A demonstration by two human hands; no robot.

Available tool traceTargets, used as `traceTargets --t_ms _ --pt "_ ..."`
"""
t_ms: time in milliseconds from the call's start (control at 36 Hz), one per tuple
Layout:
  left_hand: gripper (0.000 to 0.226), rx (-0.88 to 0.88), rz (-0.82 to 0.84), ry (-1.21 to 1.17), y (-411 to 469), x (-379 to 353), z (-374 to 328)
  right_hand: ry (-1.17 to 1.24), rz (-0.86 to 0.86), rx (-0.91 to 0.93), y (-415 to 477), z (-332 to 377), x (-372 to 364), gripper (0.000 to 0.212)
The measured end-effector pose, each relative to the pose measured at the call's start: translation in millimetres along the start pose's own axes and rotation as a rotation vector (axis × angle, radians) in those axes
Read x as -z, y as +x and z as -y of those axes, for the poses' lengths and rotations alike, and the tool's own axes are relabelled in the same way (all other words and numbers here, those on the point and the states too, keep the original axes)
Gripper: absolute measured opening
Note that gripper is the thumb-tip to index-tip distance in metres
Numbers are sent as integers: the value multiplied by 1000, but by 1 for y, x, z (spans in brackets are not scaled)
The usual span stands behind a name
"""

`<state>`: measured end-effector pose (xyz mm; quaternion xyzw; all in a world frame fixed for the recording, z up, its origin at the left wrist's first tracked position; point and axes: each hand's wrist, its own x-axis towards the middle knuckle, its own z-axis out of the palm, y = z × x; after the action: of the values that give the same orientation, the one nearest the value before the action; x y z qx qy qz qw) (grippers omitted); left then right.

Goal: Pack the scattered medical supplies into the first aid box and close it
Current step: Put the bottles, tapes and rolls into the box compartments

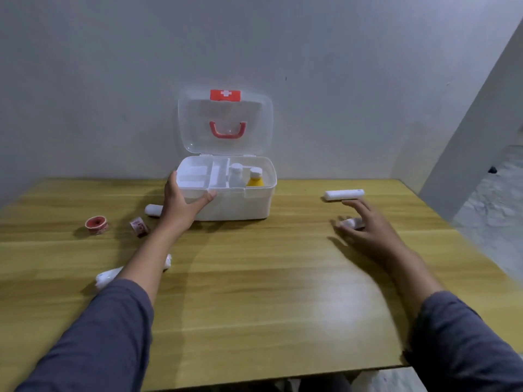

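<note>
The white first aid box (235, 206) stands at the table's back with its clear lid (254, 123) upright against the wall. Inside it are a white tray (195, 176), a white bottle (236, 176) and a yellow bottle (255, 179). My left hand (181, 205) grips the box's front left corner, thumb across the front wall. My right hand (370, 227), blurred with fingers spread, is over a small white roll (349, 223) to the box's right. A long white case (343, 194) lies just beyond that hand.
Left of the box lie a white roll (151, 209), a small red-and-white packet (139, 227) and a red tape roll (96, 225). A white bandage (109, 275) lies under my left forearm. The wooden table (254, 292) meets the wall behind; its right edge drops off.
</note>
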<state>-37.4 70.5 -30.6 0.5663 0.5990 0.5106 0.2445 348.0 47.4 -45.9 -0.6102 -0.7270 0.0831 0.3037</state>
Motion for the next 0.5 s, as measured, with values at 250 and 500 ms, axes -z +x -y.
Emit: traceTargets --t_ms 250,500 --pt "96 1 -26 20 0 -4 4 -246 139 -160 33 -23 -21 80" --pt "96 -16 -64 42 4 -6 13 -357 155 -122 100 -26 -44 70"
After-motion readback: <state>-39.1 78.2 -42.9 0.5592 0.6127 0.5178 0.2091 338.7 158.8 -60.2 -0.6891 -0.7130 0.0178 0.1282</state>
